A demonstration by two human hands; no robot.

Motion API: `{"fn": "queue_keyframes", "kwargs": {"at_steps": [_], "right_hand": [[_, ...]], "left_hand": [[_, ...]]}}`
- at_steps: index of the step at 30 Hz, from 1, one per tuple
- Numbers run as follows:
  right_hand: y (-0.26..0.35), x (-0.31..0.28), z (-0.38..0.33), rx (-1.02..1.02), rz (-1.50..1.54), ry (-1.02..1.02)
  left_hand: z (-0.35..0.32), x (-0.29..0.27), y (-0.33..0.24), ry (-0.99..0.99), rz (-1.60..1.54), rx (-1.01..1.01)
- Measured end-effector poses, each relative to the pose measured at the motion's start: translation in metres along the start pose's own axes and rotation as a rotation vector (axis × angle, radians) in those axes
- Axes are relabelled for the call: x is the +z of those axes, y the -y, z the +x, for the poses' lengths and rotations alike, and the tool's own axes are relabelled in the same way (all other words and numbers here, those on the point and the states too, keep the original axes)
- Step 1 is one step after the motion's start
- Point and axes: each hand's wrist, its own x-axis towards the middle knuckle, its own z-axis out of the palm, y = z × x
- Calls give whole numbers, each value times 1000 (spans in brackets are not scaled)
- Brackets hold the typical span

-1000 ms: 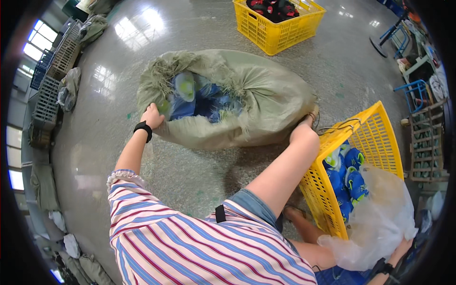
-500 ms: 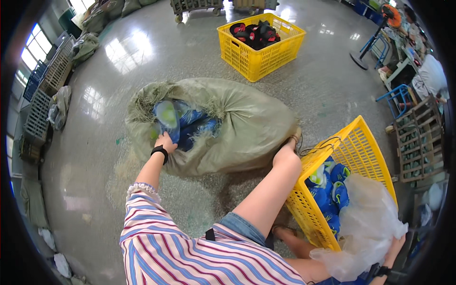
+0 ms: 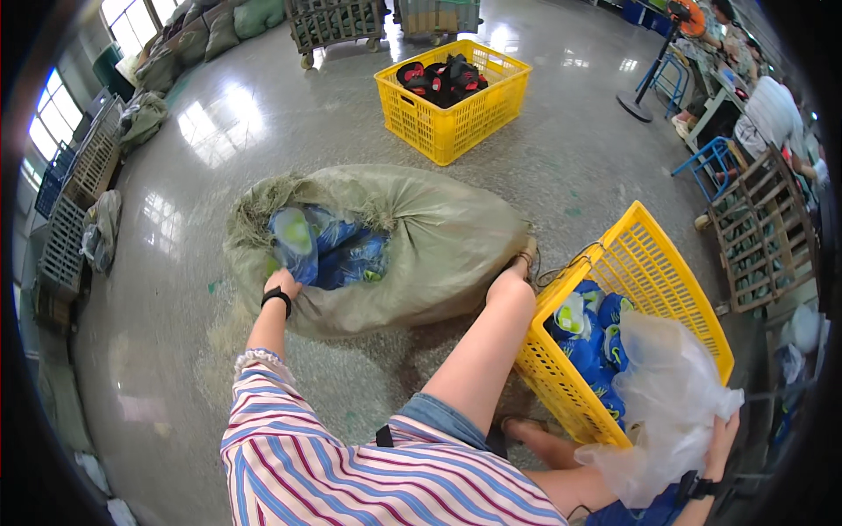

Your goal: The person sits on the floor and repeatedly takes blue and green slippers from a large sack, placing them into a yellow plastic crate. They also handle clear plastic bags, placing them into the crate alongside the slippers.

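A large olive woven sack (image 3: pixel 447 237) lies on its side, its mouth open over blue shoes in clear plastic (image 3: pixel 351 261). At the mouth's near left rim, my left hand (image 3: pixel 282 282) is closed on the end of a clear plastic bag of blue and lime shoes (image 3: pixel 296 241). My right hand (image 3: pixel 723 438), low at the right, grips the gathered edge of a loose translucent plastic bag (image 3: pixel 660 386). That bag drapes over the near side of a tilted yellow crate (image 3: pixel 680 280) holding several blue shoes (image 3: pixel 592 337). Whether these shoes have soles I cannot tell.
Beyond the sack stands another yellow crate (image 3: pixel 456 131) with black and red shoes (image 3: pixel 443 81). Wheeled carts (image 3: pixel 338 22) are at the back. A standing fan (image 3: pixel 653 66), a blue stool (image 3: pixel 704 169) and a slatted rack (image 3: pixel 761 232) line the right, near seated people.
My left hand has shifted left and nearer to me, along the sack's rim, still on the bagged shoes. My right hand keeps hold of the translucent bag. The whole view has shifted slightly.
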Motion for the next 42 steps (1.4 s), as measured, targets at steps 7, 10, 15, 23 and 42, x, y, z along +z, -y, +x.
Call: {"fn": "queue_keyframes", "kwargs": {"at_steps": [7, 10, 15, 23, 42], "right_hand": [[17, 24, -9, -33, -7, 4], [36, 31, -13, -80, 11, 4], [40, 34, 2, -278, -232, -119], [38, -7, -28, -202, -170, -178], [127, 17, -89, -569, -564, -167]], "left_hand": [[17, 54, -2, -133, 71, -11], [36, 42, -10, -175, 2, 171], [107, -20, 3, -706, -691, 2], [-40, -263, -80, -379, -1475, 481], [-430, -193, -402, 1017, -1261, 1449]]}}
